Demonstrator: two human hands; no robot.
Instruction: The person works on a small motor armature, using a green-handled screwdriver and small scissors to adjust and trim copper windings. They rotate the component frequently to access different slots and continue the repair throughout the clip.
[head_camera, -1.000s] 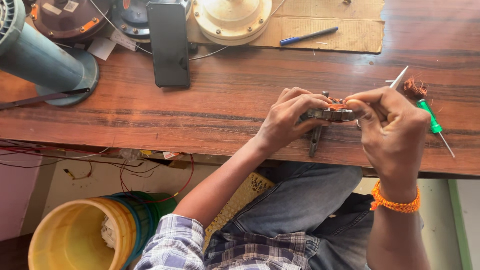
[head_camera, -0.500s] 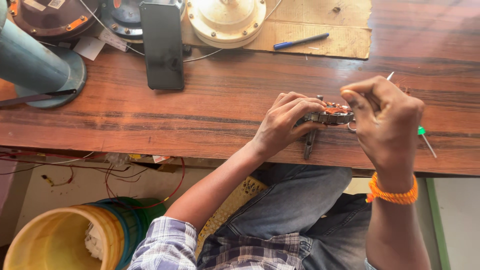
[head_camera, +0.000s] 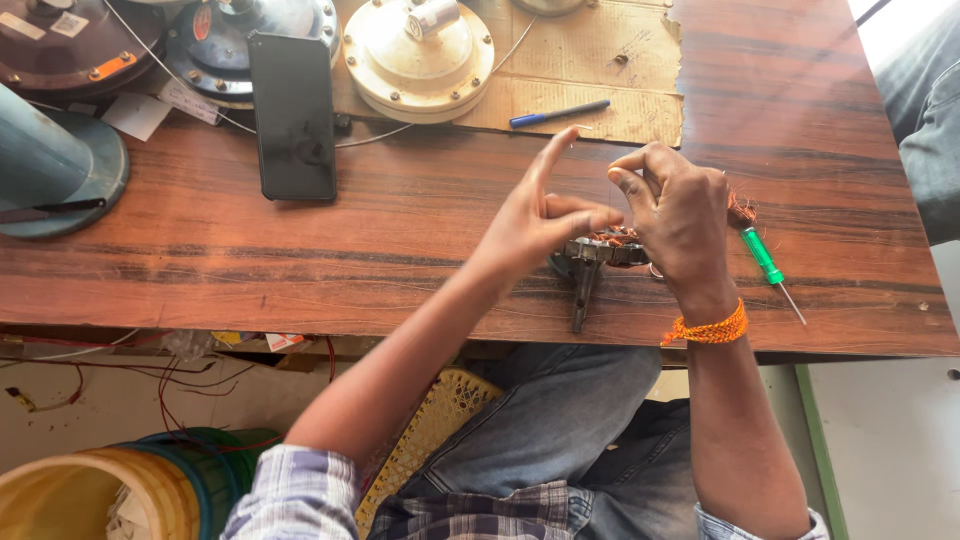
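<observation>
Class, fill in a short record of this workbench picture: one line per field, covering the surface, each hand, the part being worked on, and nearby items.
Surface: wooden table
Left hand: raised above the part, fingers spread, holding nothing visible
Right hand: over the part, fingertips pinched together; what they pinch is too small to tell
Part: copper-wound motor piece lying on the table
Right of it: green-handled screwdriver
Further back: black phone, blue pen, cardboard sheet

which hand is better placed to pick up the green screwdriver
Right. The right hand sits directly beside the green screwdriver, over the copper-wound motor part. The left hand is farther away, fingers spread on the part's other side.
</observation>
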